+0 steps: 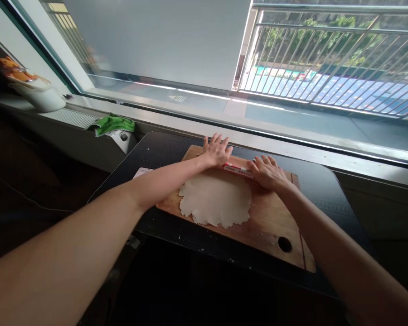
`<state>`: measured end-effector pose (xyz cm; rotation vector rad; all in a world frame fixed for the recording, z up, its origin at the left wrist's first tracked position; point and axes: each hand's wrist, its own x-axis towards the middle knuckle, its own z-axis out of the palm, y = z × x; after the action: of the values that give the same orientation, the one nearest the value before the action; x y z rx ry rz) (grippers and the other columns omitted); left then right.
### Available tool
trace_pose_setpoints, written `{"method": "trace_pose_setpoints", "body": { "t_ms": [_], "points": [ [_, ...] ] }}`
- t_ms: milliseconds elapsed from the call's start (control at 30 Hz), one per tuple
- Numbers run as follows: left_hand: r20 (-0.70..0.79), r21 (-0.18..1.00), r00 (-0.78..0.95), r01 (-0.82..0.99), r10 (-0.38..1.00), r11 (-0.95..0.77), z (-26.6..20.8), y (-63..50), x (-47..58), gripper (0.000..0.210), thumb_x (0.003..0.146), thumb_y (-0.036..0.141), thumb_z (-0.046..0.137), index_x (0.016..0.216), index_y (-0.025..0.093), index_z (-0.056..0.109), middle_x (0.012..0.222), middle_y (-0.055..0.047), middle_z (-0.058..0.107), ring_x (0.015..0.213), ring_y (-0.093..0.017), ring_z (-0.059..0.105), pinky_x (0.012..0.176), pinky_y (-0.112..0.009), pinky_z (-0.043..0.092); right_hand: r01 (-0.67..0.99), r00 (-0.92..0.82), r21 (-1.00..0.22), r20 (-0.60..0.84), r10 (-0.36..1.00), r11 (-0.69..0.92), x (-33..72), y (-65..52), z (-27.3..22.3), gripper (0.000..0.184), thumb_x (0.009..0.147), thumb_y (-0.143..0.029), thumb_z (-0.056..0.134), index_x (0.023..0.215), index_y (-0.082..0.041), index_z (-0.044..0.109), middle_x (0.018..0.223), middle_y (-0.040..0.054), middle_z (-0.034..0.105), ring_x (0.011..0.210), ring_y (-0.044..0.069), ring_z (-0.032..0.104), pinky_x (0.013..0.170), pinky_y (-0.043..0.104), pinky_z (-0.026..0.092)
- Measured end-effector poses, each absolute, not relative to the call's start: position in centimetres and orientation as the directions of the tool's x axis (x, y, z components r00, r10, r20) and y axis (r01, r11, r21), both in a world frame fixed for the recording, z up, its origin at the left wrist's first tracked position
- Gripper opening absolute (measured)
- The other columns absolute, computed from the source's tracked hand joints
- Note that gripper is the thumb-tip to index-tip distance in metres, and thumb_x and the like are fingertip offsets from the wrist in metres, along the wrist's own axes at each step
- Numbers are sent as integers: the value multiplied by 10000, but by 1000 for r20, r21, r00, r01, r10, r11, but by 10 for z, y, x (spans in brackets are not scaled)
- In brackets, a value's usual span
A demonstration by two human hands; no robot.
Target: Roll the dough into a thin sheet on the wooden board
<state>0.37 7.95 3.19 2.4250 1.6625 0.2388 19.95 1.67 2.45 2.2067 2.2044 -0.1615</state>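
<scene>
A wide, thin sheet of pale dough (pixel 217 199) with a ragged near edge lies on a wooden cutting board (pixel 275 224). Across its far edge runs a long, narrow rod-like thing with red-and-white print (pixel 238 170); its exact kind I cannot make out. Over the left end of it lies my left hand (pixel 216 150), palm down and fingers spread. At the other end my right hand (pixel 267 172) rests the same way, fingers stretched forward. Both palms hide the ends of the printed thing. Neither hand is wrapped round it.
The board sits on a black table (pixel 323 190) with white specks near its front edge. A pale flat object (pixel 142 172) pokes out beside my left forearm. Beyond are a window sill (pixel 190 124), a green cloth (pixel 114 124) and a white bucket (pixel 42 95).
</scene>
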Motion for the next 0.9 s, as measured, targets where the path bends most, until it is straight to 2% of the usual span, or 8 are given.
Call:
{"method": "trace_pose_setpoints", "body": {
  "t_ms": [100,233,300,433,500,633,733,900],
  "points": [
    [-32,269,266,931,963,-248,35,85,3,575,1021,381,260,1542,165,374,1641,-114,322,1538,-284,198,1240,-569,143,995,66,-70,-153,986,-77,195,17,29,628,1021,-520,179,1454,-185,486,1627,179,332,1512,362,253,1117,603,347],
    [-102,259,467,865,879,-429,25,61,-19,601,1008,448,283,1550,200,360,1639,-82,337,1529,-285,224,1244,-550,149,990,-129,-74,-95,987,123,197,-25,21,594,1007,-528,253,1470,-229,476,1625,114,365,1535,312,207,1185,569,271],
    [-62,257,478,856,876,-449,23,65,-21,597,1007,469,295,1536,206,379,1635,-76,346,1529,-287,218,1244,-553,142,990,-125,-78,-83,989,119,199,-24,20,593,1001,-535,272,1466,-236,486,1613,117,386,1528,324,225,1181,591,273],
    [3,286,229,932,973,-221,31,100,-1,564,1018,450,273,1479,176,446,1596,-105,405,1530,-295,209,1234,-582,164,988,104,-98,-146,984,-119,201,19,28,620,1011,-517,204,1467,-215,498,1630,149,344,1510,363,268,1130,637,339],
    [-31,273,159,951,987,-145,35,106,3,548,1016,409,271,1483,175,437,1595,-110,404,1532,-284,213,1232,-578,183,985,131,-94,-125,983,-143,201,26,30,645,1007,-530,201,1480,-197,486,1635,161,330,1510,366,269,1129,629,352],
    [-98,214,306,936,947,-280,30,71,-15,595,982,409,352,1537,198,380,1636,-98,341,1534,-297,218,1236,-599,146,997,-60,-50,-31,998,59,201,-12,19,620,1004,-532,195,1430,-239,538,1593,112,422,1496,349,305,1143,615,350],
    [8,200,387,903,922,-381,27,55,-23,597,1002,420,297,1556,210,368,1664,-72,285,1556,-278,147,1258,-566,76,992,-121,-26,5,993,121,203,-24,16,607,1000,-535,220,1423,-249,546,1571,102,456,1492,347,313,1157,607,335],
    [-22,212,257,946,966,-247,38,92,-5,655,1000,423,300,1596,155,261,1690,-105,192,1568,-287,85,1259,-573,66,989,91,-103,-117,989,-103,204,27,32,682,1004,-527,199,1498,-139,464,1626,196,333,1510,391,260,1149,625,318]
  ]
}}
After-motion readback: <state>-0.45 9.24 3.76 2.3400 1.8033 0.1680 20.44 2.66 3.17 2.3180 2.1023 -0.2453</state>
